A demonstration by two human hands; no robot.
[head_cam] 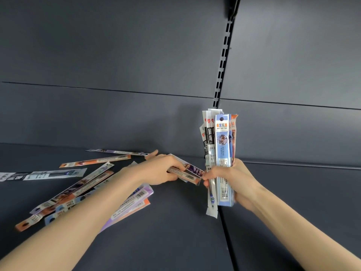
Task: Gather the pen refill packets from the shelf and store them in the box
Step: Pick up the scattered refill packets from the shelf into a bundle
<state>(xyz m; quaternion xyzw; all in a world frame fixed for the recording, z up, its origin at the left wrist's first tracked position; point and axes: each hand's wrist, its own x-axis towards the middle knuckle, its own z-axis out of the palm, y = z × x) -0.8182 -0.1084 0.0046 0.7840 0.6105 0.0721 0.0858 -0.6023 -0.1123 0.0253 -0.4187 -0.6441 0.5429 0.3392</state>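
Note:
My right hand grips an upright bundle of pen refill packets, blue and black-and-white ones at the front. My left hand holds a couple of narrow packets and brings their ends against the bundle. Several more packets lie scattered flat on the dark shelf to the left, partly under my left forearm. An orange packet and a black-and-white packet lie farther back. No box is in view.
The shelf's dark back panel rises behind, with a slotted upright rail right of centre. A seam divides the shelf surface below the bundle.

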